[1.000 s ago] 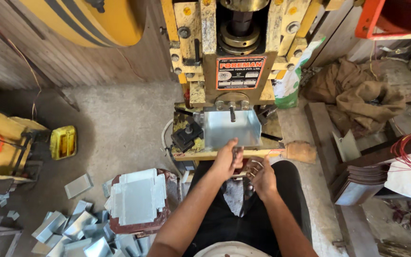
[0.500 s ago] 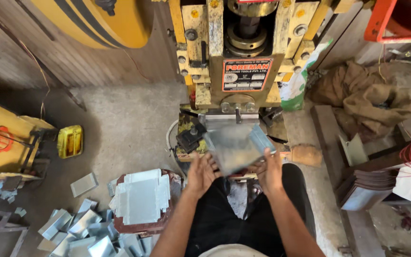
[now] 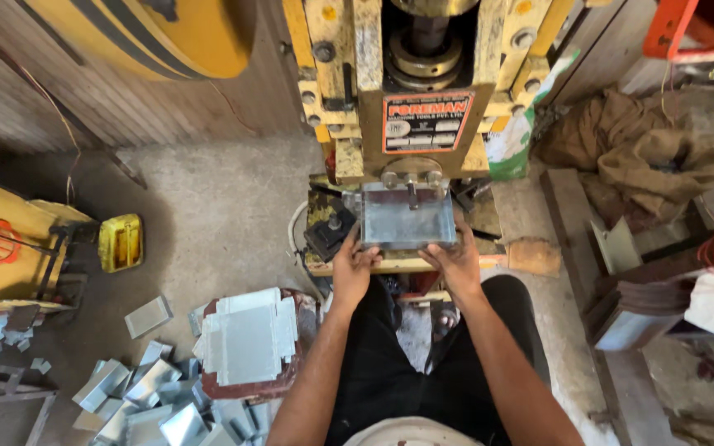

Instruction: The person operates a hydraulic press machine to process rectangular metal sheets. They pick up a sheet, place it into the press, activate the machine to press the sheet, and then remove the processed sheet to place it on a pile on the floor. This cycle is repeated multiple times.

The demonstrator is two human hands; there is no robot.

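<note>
Two bare hands press a grey sheet-metal blank [image 3: 407,216] onto the bed of a yellow power press [image 3: 398,91]. The left hand [image 3: 352,268] grips the blank's near left corner, fingers curled over its edge; the right hand [image 3: 456,263] grips the near right corner in the same way. The blank lies flat under the ram, its far edge just below the red nameplate [image 3: 426,122]. A black block [image 3: 329,234] sits on the bed just left of the blank. To the person's left, a stack of cut flat blanks [image 3: 245,339] rests on a dark red stand, with folded metal pieces [image 3: 138,396] scattered on the concrete floor [image 3: 208,206] beside it. A small yellow tin [image 3: 120,241] stands farther left. Brown sacking [image 3: 638,149] lies heaped at upper right.
</note>
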